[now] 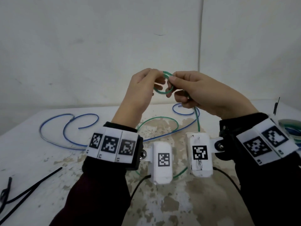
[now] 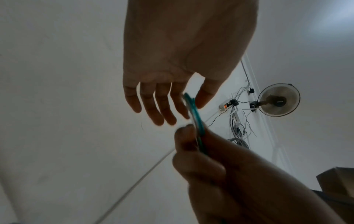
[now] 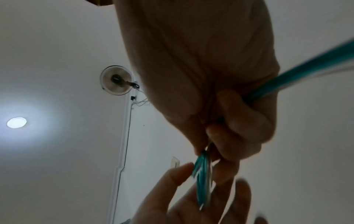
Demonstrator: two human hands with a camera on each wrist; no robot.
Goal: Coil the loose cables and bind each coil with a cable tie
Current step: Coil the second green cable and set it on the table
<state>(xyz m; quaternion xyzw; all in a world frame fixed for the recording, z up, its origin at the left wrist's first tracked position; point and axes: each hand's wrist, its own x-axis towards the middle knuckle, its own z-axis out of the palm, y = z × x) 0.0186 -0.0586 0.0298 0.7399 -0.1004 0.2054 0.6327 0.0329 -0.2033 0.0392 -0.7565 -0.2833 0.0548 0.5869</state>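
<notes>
Both hands are raised above the table. The right hand pinches the small coil of the green cable, its tail trailing down to the tabletop. The left hand has loosely extended fingers touching the loop. The cable looks light and springy, so holding where the turns overlap seems best. Black cable ties lie near left; open air surrounds the hands.

Both hands raised, fingertips nearly meeting; left hand with fingers straight; right hand in curled grip.
</notes>
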